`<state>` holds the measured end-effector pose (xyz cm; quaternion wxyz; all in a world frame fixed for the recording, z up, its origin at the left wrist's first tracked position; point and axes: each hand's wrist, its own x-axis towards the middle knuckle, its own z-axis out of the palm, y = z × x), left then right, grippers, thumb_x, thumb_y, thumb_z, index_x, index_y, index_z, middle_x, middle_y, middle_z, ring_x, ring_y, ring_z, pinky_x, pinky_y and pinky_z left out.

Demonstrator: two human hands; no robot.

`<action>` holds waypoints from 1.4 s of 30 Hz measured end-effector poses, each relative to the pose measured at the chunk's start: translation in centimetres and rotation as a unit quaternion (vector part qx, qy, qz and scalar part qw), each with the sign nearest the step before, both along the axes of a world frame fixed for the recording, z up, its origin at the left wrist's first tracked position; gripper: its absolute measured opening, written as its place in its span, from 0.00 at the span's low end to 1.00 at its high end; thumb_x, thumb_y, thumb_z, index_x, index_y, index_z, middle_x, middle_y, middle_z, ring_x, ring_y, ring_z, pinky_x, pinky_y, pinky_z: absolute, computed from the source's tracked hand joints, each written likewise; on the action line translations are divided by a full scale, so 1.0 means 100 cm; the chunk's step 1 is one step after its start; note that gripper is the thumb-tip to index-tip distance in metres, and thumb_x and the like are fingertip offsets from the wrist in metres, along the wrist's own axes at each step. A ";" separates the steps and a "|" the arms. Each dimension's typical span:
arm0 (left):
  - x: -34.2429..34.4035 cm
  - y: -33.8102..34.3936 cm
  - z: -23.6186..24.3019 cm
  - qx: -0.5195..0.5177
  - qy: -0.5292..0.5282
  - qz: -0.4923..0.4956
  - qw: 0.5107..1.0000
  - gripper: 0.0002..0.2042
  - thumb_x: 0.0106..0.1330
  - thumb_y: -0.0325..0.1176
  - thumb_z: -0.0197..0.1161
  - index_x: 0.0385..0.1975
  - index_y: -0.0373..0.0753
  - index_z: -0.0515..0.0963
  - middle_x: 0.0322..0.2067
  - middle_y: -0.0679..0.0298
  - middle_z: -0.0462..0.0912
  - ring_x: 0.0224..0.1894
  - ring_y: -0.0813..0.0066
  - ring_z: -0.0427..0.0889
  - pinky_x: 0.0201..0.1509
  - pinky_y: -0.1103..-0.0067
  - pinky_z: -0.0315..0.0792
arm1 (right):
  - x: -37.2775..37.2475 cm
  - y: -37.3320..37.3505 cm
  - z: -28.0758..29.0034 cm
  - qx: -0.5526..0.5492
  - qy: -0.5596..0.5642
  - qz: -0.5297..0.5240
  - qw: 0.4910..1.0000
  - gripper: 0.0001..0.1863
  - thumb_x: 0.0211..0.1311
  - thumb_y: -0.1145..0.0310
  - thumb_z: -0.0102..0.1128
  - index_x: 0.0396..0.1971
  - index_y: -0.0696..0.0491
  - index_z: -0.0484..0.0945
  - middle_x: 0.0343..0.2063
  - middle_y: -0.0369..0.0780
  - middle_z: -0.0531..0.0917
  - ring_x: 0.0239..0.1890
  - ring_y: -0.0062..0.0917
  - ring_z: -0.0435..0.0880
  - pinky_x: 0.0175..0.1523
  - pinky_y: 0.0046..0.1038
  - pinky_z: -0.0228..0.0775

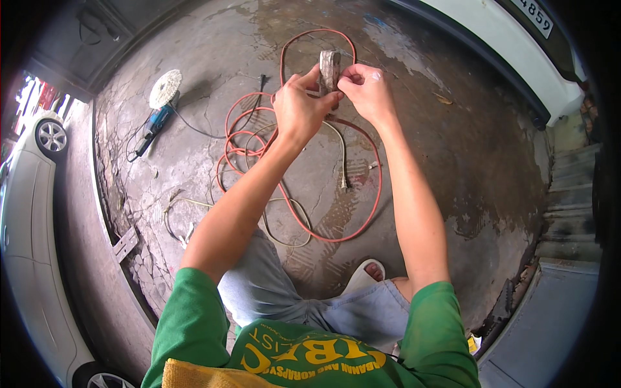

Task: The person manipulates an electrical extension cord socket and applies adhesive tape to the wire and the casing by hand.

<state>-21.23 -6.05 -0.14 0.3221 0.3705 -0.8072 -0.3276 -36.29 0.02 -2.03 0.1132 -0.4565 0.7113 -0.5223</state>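
Observation:
Both my hands hold a roll of dirty grey tape [329, 70] up in front of me, edge-on to the camera. My left hand [297, 110] grips its lower left side with the thumb across the front. My right hand [367, 90] pinches the roll's right edge with fingertips. Below the hands an orange extension cord [349, 233] lies in loose coils on the concrete floor, and a pale cord [341, 155] runs among them.
A blue power polisher [154, 123] with a white fluffy pad [165, 88] lies on the floor at the left. A white car [26, 213] stands at the far left, another vehicle's white bumper [517, 45] at top right. Concrete steps [569, 200] rise on the right.

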 end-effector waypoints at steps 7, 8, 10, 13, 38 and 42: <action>-0.001 -0.005 0.000 0.122 0.048 -0.054 0.990 0.38 0.49 0.41 0.79 0.60 0.32 0.73 0.36 0.61 0.83 0.34 0.80 0.80 0.39 0.81 0.75 | -0.003 0.003 0.004 0.000 -0.008 -0.035 0.999 0.11 0.46 0.65 0.62 0.24 0.58 0.80 0.21 0.42 0.84 0.27 0.28 0.85 0.35 0.30 0.75; -0.001 -0.004 0.002 0.156 0.056 -0.061 0.984 0.38 0.50 0.40 0.79 0.60 0.31 0.72 0.36 0.62 0.83 0.34 0.81 0.80 0.39 0.82 0.74 | -0.004 0.004 0.003 -0.010 -0.021 -0.042 0.999 0.11 0.46 0.65 0.62 0.24 0.58 0.80 0.20 0.41 0.83 0.26 0.28 0.85 0.35 0.31 0.75; -0.002 -0.008 -0.002 0.179 0.074 -0.076 0.978 0.36 0.52 0.38 0.78 0.61 0.31 0.71 0.37 0.63 0.83 0.36 0.80 0.81 0.39 0.82 0.75 | -0.003 0.004 0.003 -0.011 -0.003 -0.060 0.998 0.10 0.48 0.66 0.62 0.25 0.58 0.79 0.21 0.40 0.83 0.26 0.26 0.85 0.33 0.29 0.75; -0.002 -0.012 -0.005 0.266 0.151 -0.089 0.948 0.34 0.55 0.33 0.75 0.62 0.32 0.69 0.38 0.64 0.84 0.38 0.80 0.82 0.41 0.82 0.76 | -0.007 0.005 0.007 -0.051 -0.114 -0.086 0.988 0.08 0.53 0.68 0.60 0.27 0.58 0.79 0.22 0.39 0.84 0.26 0.22 0.85 0.32 0.24 0.76; 0.006 -0.020 0.004 0.399 0.199 -0.234 0.864 0.25 0.69 0.33 0.61 0.64 0.35 0.65 0.53 0.66 0.78 0.56 0.76 0.76 0.63 0.71 0.68 | 0.019 -0.003 0.008 -0.082 -0.072 -0.128 0.986 0.09 0.67 0.68 0.55 0.35 0.59 0.78 0.27 0.44 0.83 0.30 0.33 0.82 0.38 0.35 0.72; 0.004 -0.032 -0.008 0.450 0.237 -0.298 0.808 0.21 0.72 0.32 0.56 0.64 0.39 0.67 0.52 0.66 0.79 0.55 0.77 0.76 0.64 0.74 0.68 | 0.017 -0.009 0.006 -0.123 -0.181 -0.088 0.972 0.11 0.71 0.67 0.50 0.36 0.59 0.77 0.27 0.40 0.82 0.27 0.26 0.80 0.33 0.30 0.71</action>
